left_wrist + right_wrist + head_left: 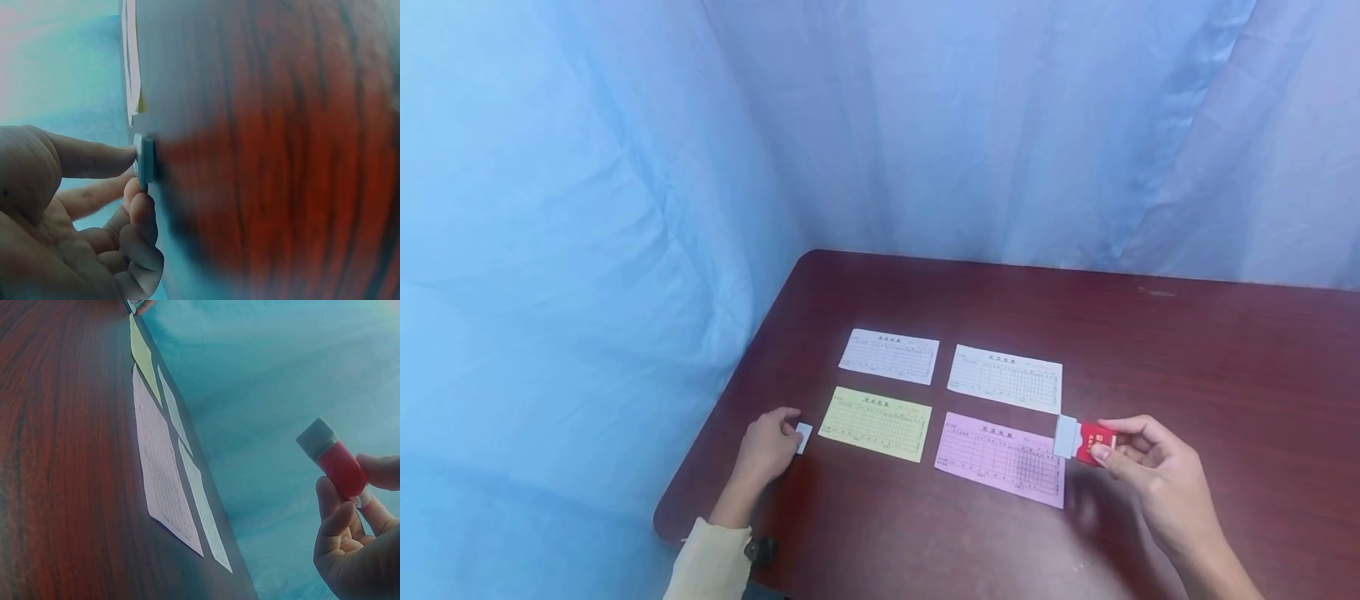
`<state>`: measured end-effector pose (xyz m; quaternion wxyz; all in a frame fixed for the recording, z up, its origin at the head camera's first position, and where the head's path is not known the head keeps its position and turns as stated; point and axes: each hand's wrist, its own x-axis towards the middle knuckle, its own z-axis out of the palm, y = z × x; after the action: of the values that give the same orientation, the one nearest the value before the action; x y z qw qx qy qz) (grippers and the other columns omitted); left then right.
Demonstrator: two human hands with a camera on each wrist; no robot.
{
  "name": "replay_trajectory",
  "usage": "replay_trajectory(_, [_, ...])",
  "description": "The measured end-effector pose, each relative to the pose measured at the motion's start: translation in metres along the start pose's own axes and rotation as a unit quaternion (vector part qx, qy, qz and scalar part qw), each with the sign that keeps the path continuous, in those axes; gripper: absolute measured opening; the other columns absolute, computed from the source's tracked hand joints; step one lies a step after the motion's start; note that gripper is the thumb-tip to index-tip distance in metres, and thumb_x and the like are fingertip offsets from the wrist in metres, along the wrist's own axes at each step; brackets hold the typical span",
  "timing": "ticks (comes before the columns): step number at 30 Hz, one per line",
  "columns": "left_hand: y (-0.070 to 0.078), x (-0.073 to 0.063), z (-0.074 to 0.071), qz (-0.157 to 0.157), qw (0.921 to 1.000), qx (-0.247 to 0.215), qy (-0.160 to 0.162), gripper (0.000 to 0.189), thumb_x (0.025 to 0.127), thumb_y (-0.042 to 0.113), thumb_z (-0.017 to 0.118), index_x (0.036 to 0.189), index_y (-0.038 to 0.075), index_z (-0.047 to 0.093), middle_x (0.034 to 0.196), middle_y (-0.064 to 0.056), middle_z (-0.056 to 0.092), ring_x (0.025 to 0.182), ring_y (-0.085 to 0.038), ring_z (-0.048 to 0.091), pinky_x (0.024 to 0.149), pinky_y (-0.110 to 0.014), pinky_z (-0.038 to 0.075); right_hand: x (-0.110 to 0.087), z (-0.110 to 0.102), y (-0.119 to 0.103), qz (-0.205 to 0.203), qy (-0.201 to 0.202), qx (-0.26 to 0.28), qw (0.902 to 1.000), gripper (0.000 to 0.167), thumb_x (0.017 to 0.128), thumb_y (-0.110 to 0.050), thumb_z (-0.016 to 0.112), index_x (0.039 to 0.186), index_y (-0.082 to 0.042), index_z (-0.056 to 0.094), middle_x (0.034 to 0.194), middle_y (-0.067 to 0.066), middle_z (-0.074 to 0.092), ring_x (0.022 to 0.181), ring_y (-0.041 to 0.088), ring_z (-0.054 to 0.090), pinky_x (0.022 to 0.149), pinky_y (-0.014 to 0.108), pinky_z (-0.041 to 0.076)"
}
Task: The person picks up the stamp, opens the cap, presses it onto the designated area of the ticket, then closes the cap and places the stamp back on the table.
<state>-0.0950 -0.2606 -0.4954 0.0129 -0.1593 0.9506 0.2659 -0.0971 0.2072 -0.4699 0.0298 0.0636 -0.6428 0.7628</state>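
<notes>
My right hand (1161,471) pinches a red hand stamp (1093,443) with a grey end and gold characters, held above the table beside the pink slip (1000,462). In the right wrist view the stamp (340,467) tilts, its grey end pointing up and left, away from the fingers. At the table's left side, my left hand (766,446) pinches a small pale block (803,438), apparently the stamp's cap. The left wrist view has this block (145,159) between thumb and finger, close to the tabletop; whether it touches the table I cannot tell.
Printed forms lie flat in two rows: a yellow slip (876,423) left of the pink one, and behind them two whitish slips, left (890,357) and right (1005,379). Blue curtains (925,125) hang along the back and left of the dark red-brown table (1225,358).
</notes>
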Motion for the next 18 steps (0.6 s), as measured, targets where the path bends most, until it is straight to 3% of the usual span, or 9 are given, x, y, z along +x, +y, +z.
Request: replay_trajectory(18, [0.0036,-0.0014,-0.0045,-0.01,0.9996,0.025,0.01,0.038,0.091,0.014,0.066,0.126,0.001,0.067,0.086,-0.005,0.065,0.078,-0.024,0.061,0.072,-0.046,0.053,-0.0009,-0.0016,-0.0008,-0.003,0.013,-0.01,0.9999,0.028,0.085,0.02,0.065,0.107,0.003,0.068,0.081,0.004,0.071,0.068,0.01,0.065,0.061,0.02,0.056])
